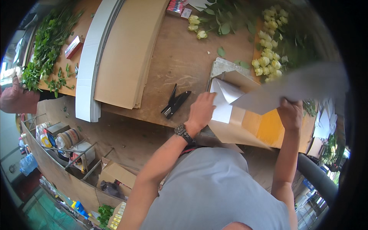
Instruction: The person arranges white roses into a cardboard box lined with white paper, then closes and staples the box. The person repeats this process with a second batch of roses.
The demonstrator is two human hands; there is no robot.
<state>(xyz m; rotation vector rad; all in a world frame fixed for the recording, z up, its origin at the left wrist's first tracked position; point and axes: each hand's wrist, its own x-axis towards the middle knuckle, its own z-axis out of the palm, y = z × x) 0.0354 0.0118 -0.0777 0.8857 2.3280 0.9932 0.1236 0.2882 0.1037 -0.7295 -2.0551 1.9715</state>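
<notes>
My right hand grips a sheet of pale paper, raised above the table and blurred at its far right. My left hand, with a dark watch on the wrist, is at the left edge of a folded white paper; its fingertips meet that edge and hold nothing visible. The white paper lies over brown cardboard, whose near flap hangs past the table edge. Behind it a worn, pale flat board shows. A black stapler lies left of my left hand.
Stacked brown cardboard sheets and white sheets overhang the table edge at left. Pale yellow roses lie at back right. Leafy green stems are far left, near another person's sleeve. A cardboard box stands below.
</notes>
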